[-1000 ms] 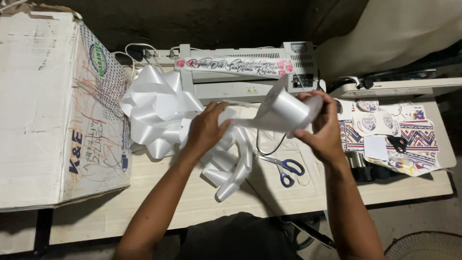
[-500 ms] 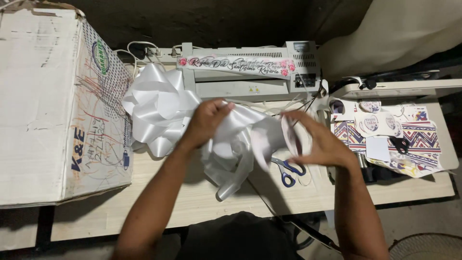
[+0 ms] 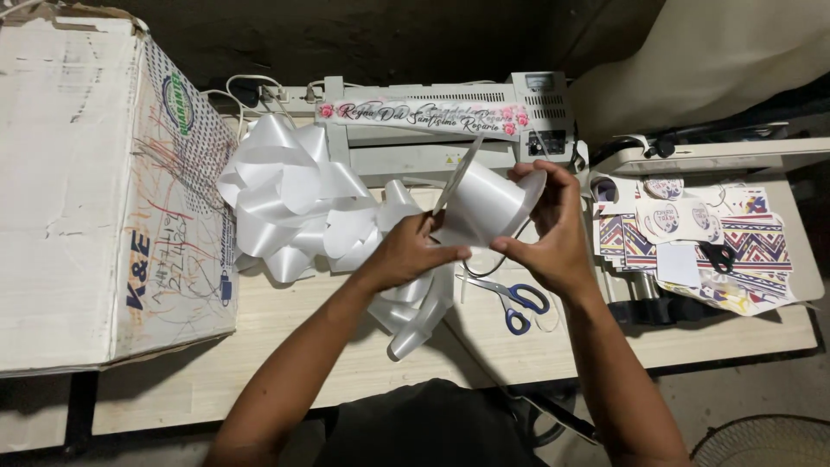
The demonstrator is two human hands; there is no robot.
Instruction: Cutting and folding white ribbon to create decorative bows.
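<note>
A white satin ribbon runs across the table. Its looped bow part lies to the left, and loose curls hang off the table's front edge. My left hand pinches the ribbon near the middle. In my right hand I grip a wide loop of the same ribbon, raised above the table and bent into a curved band. The two hands are close together, almost touching.
A big white cardboard box fills the left side. A white laminating machine stands at the back. Blue-handled scissors lie under my right hand. Printed stickers and patterned sheets cover the right end of the wooden table.
The hands dropped and spread the ribbon half a second ago; now my right hand has lifted a wide loop again and my left hand has moved right to pinch it.
</note>
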